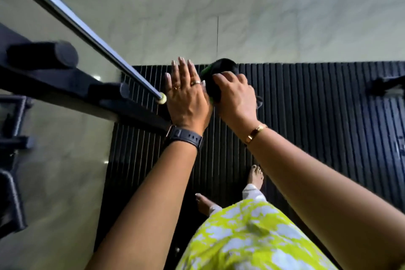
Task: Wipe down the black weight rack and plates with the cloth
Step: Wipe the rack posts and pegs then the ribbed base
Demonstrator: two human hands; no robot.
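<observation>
Head view suggests wiping is barely under way: right hand (235, 98) has its grip round a black round piece (221, 72) with the green cloth (205, 70) peeking out, left hand (186, 96) flat-fingered beside it, weight rack (65, 76) at left likely still to do.

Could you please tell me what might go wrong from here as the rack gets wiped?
1. The left hand lies flat right beside the capped end of the chrome bar. A sideways push could jolt the bar or pinch the fingers.
2. The right hand grips a black round part above the bare feet. If it slipped free, it could land on the toes.
</observation>
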